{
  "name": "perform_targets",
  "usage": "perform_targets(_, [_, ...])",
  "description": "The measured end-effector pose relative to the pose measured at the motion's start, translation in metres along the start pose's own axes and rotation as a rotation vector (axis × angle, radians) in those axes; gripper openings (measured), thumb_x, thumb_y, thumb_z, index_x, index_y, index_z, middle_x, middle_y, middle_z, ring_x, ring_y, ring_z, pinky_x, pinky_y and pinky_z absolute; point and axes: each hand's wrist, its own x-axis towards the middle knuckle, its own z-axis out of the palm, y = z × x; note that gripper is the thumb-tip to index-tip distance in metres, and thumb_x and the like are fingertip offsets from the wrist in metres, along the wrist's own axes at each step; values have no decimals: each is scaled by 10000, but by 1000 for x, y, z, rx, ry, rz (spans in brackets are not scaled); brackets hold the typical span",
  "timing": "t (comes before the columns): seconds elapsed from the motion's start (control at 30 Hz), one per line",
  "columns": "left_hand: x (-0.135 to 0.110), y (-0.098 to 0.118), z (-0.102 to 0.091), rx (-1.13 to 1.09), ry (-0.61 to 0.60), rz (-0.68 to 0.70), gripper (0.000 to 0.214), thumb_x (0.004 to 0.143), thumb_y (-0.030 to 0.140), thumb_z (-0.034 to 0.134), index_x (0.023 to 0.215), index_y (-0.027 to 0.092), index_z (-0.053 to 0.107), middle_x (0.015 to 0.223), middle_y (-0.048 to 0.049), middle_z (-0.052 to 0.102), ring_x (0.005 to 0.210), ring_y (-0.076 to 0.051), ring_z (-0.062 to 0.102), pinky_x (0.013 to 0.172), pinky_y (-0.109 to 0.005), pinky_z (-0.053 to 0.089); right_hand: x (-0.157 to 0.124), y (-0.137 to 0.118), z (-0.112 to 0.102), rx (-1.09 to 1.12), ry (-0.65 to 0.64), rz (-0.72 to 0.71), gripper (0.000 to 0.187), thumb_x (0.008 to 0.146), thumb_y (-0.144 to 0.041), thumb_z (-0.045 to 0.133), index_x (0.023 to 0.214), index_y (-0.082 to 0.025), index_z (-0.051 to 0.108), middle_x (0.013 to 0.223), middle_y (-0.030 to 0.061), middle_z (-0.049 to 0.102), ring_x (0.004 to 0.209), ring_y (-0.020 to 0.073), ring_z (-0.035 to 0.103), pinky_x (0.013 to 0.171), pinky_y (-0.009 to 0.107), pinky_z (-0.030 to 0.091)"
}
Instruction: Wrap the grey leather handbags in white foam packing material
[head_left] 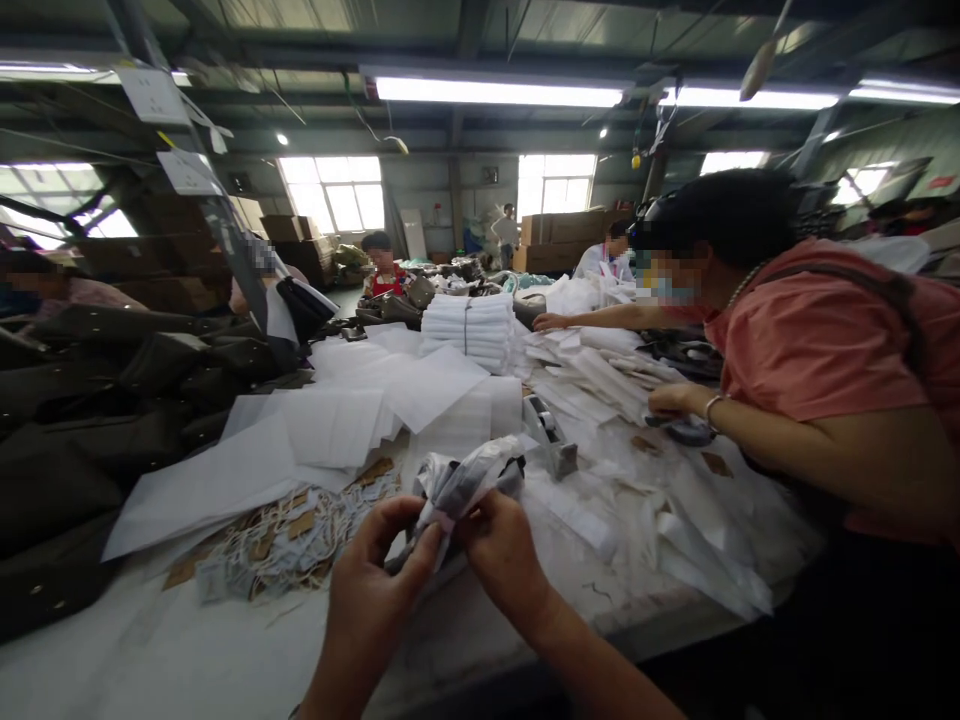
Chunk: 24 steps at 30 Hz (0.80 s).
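My left hand (375, 580) and my right hand (501, 555) are both closed on a crumpled clear plastic bag with dark grey fabric inside (465, 485), held just above the near edge of the white worktable (187, 650). The left thumb and fingers pinch the bag's lower end. My right hand grips it from the right side. The bag's upper end sticks up and to the right, toward a tape dispenser (551, 435).
Paper hang tags with strings (277, 545) lie left of my hands. White paper sheets (337, 420) and a white folded stack (466, 330) cover the middle. Dark garments (97, 420) pile at left. A person in a pink shirt (825, 350) leans over the table at right; others work behind.
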Motion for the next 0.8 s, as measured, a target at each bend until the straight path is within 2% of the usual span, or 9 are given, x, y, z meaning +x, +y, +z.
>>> perform_targets(0.1, [4, -2, -3, -23, -54, 13, 369, 778, 464, 748, 1008, 192, 650, 992, -60, 716, 955, -236, 678, 858, -314, 536, -4, -11, -10, 137, -99, 39, 167, 888, -274, 617, 974, -204, 742, 927, 45, 744, 893, 238, 690, 811, 309, 534])
perform_targets(0.2, [3, -9, -3, 1, -81, 36, 320, 814, 441, 729, 1016, 209, 641, 1002, -41, 707, 972, -213, 669, 856, -285, 528, -11, -23, -18, 356, -173, 73, 266, 938, -397, 623, 1112, -214, 708, 1121, 65, 715, 1086, 257, 648, 979, 355, 495])
perform_targets(0.33, [-3, -20, 6, 38, -48, 119, 267, 837, 394, 721, 1025, 234, 621, 1001, -16, 680, 974, -192, 659, 867, -282, 528, -19, -30, -15, 533, -172, 169, 386, 864, -456, 728, 1159, -222, 646, 1106, 70, 713, 1062, 257, 659, 975, 373, 506])
perform_targets(0.47, [-13, -23, 13, 109, 31, 317, 150, 869, 298, 678, 995, 250, 612, 1039, -11, 634, 1033, -193, 622, 939, -330, 525, -23, -27, -4, 663, -35, 284, 684, 756, -392, 847, 1335, -238, 518, 1116, 58, 708, 1060, 239, 656, 931, 340, 526])
perform_targets(0.53, [-18, -21, 12, 140, 25, 362, 129, 891, 272, 647, 1011, 255, 603, 1045, -15, 622, 1041, -191, 613, 939, -335, 529, -23, -25, -1, 688, -8, 316, 772, 735, -362, 867, 1386, -241, 471, 1110, 58, 708, 1024, 233, 665, 905, 336, 537])
perform_targets(0.63, [-23, -22, 3, 224, -7, 427, 254, 906, 276, 630, 1154, 269, 578, 1157, -42, 619, 1145, -212, 587, 997, -358, 504, -22, -24, -1, 686, -18, 305, 817, 737, -346, 869, 1422, -240, 436, 1105, 63, 711, 990, 233, 677, 888, 346, 548])
perform_targets(0.73, [-27, -34, -5, 389, 9, 527, 578, 862, 323, 693, 1387, 269, 459, 1408, -93, 525, 1341, -279, 466, 1116, -438, 418, -19, -27, -5, 656, -5, 273, 790, 745, -335, 865, 1415, -239, 459, 1134, 72, 708, 1014, 239, 678, 899, 350, 550])
perform_targets(0.8, [-31, -45, -5, 446, 4, 540, 724, 845, 354, 715, 1474, 268, 366, 1477, -109, 480, 1367, -298, 450, 1117, -447, 424, -19, -31, -9, 642, 6, 252, 740, 767, -339, 849, 1401, -230, 484, 1154, 84, 704, 1035, 249, 677, 914, 355, 548])
